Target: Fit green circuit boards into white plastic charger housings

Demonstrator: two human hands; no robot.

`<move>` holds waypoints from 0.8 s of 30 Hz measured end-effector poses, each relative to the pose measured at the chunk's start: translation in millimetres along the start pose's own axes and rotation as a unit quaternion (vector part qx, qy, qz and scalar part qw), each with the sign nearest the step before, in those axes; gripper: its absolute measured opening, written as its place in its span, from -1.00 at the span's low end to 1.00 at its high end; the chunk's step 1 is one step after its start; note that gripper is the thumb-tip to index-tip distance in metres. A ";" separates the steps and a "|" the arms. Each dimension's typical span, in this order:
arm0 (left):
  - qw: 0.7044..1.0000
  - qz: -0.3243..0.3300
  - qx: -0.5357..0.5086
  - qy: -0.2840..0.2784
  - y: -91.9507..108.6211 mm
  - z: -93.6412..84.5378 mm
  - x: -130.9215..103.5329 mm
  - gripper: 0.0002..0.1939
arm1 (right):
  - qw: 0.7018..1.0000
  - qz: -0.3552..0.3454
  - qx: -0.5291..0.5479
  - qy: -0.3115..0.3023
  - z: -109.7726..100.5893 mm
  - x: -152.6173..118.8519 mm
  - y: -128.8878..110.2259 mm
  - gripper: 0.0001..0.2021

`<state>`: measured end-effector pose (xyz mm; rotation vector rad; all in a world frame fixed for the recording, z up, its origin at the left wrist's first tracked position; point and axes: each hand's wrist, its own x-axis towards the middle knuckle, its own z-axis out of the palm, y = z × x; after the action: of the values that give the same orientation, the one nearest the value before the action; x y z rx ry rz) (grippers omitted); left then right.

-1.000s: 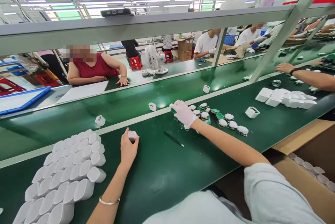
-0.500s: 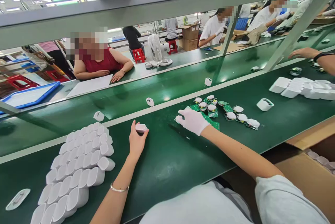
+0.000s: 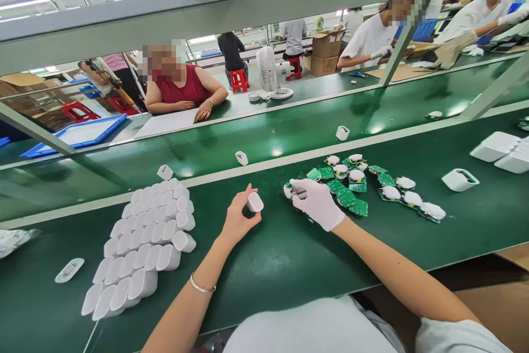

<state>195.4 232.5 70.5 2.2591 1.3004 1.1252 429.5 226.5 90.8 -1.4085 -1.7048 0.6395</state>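
Note:
Bare and with a bracelet at the wrist, my left hand (image 3: 239, 214) holds a small white housing (image 3: 255, 202) between thumb and fingers, its rounded end facing me. My right hand (image 3: 317, 201), in a white glove, pinches a small circuit assembly (image 3: 288, 190) with a white part, just above the green surface. Beside it lie green circuit boards (image 3: 345, 194) with white round parts, and a second line of them (image 3: 412, 199) farther right. Rows of white housings (image 3: 140, 254) stand close together left of my left hand.
A white strip (image 3: 285, 159) divides the green work surface from the belt (image 3: 206, 149), which carries single housings. Another housing (image 3: 459, 179) and a group (image 3: 496, 146) lie right. An oval white piece (image 3: 69, 270) lies left. A person in red (image 3: 185, 86) sits opposite. A metal beam (image 3: 264, 3) crosses above.
The view has shifted. My left hand has turned its housing to show the rounded end. My right hand has closed on a circuit assembly. The other person's hand at the right has left view.

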 end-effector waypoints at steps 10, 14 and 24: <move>0.991 0.125 -0.034 -0.027 14.6 6.4 -8.4 -0.15 | 0.964 -0.009 0.256 -0.066 30.6 -24.9 -12.5 -0.55; 0.990 0.139 -0.014 -0.022 12.3 5.0 -7.4 -0.16 | 0.976 -0.057 0.197 -0.072 30.3 -25.0 -6.1 -0.59; 0.987 0.151 0.007 -0.056 9.0 3.9 -6.3 -0.21 | 0.976 -0.180 0.113 -0.038 28.5 -27.8 -8.4 -0.66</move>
<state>201.9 222.8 70.3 2.5515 0.9489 1.0650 402.3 200.8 74.7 -0.8966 -1.8229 0.6623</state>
